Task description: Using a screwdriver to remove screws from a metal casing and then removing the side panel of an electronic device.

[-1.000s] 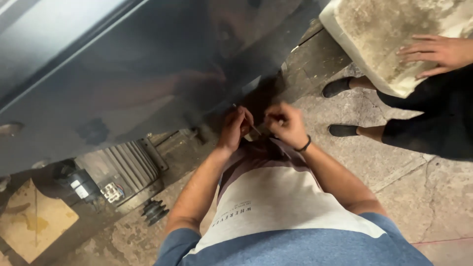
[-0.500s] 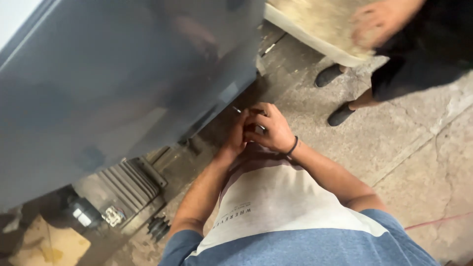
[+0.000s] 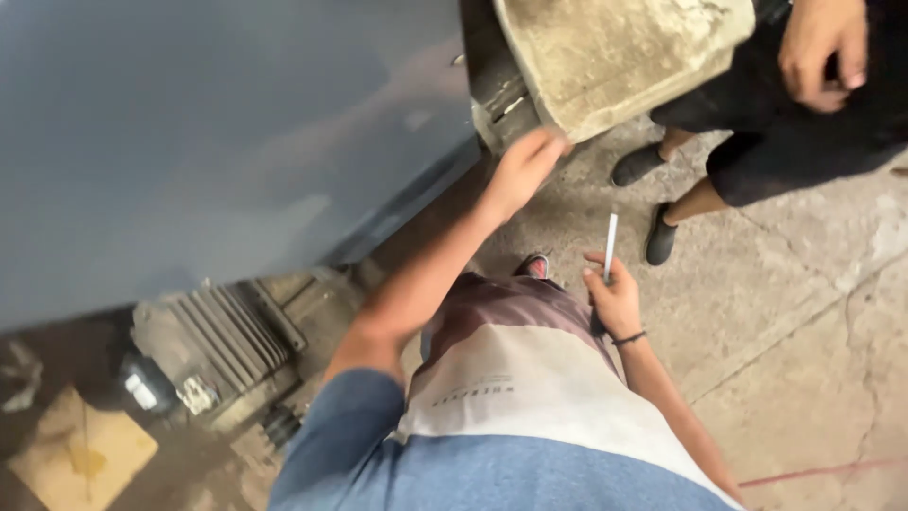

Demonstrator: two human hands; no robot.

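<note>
My left hand point(image 3: 522, 168) is stretched forward, fingers on the lower edge of a dirty beige slab-like part point(image 3: 615, 57) next to the grey painted panel point(image 3: 218, 142). My right hand point(image 3: 613, 295) is held low near my waist, closed around a thin white stick-like tool point(image 3: 610, 246) that points upward. A dark band sits on the right wrist. My shirt, blue, white and maroon, fills the lower middle of the head view.
Another person in black clothes point(image 3: 804, 114) stands at the upper right, a hand point(image 3: 821, 47) near their hip, dark shoes point(image 3: 659, 237) on the cracked concrete floor point(image 3: 804, 360). A ribbed grey motor point(image 3: 213, 345) and a yellow board point(image 3: 80, 449) lie at the lower left.
My two hands were together near the panel's lower edge. They have parted: the left reached up to the beige part, the right dropped back with the white stick. The camera view shifted right.
</note>
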